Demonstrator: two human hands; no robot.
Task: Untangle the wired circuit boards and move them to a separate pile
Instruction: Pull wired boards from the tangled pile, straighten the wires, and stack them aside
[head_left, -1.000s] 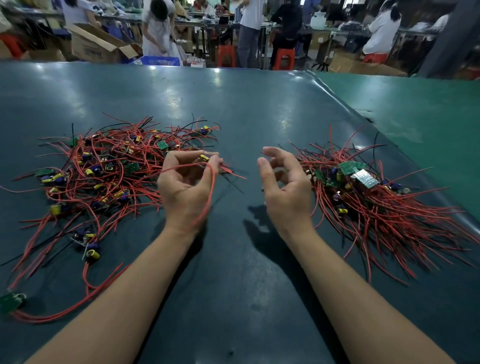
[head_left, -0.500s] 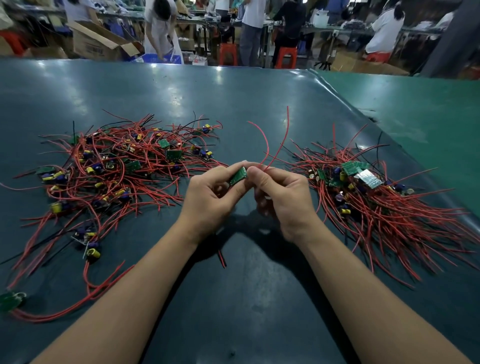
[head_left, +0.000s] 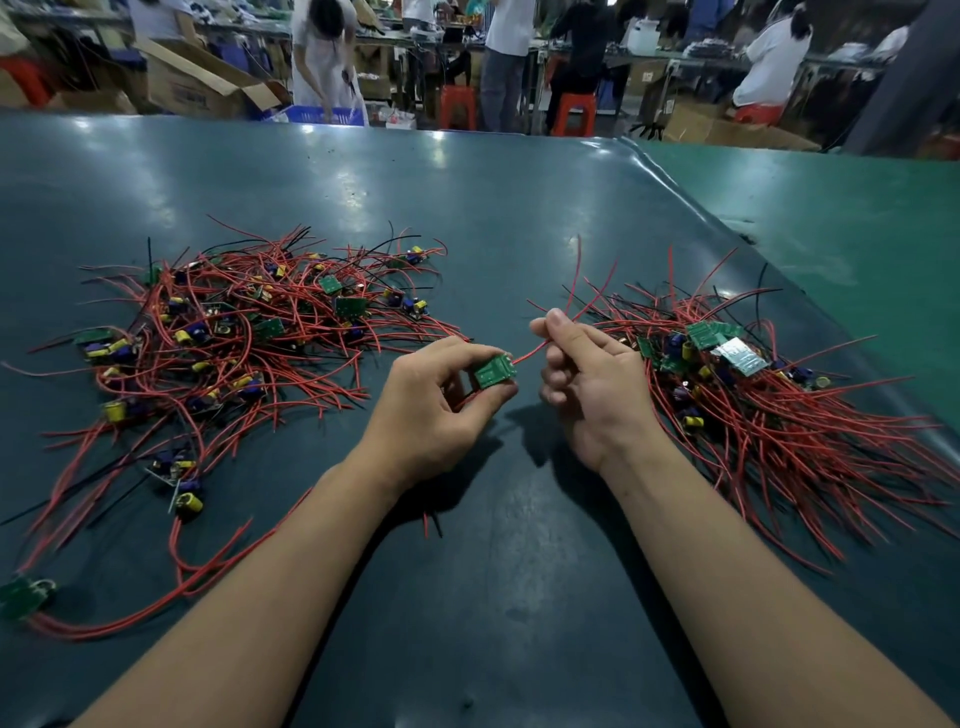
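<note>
Red-wired tangled heap (head_left: 234, 343) sits far left, still large. Left hand (head_left: 431, 415) pinches a small green board (head_left: 495, 372) between thumb and fingers, held above the table (head_left: 493, 208) between both heaps. Right hand (head_left: 587, 384) pinches its red wire (head_left: 535, 351), pulled taut. Looks like straightening one freed unit; next it should go onto the sorted pile (head_left: 769, 395) at right.
</note>
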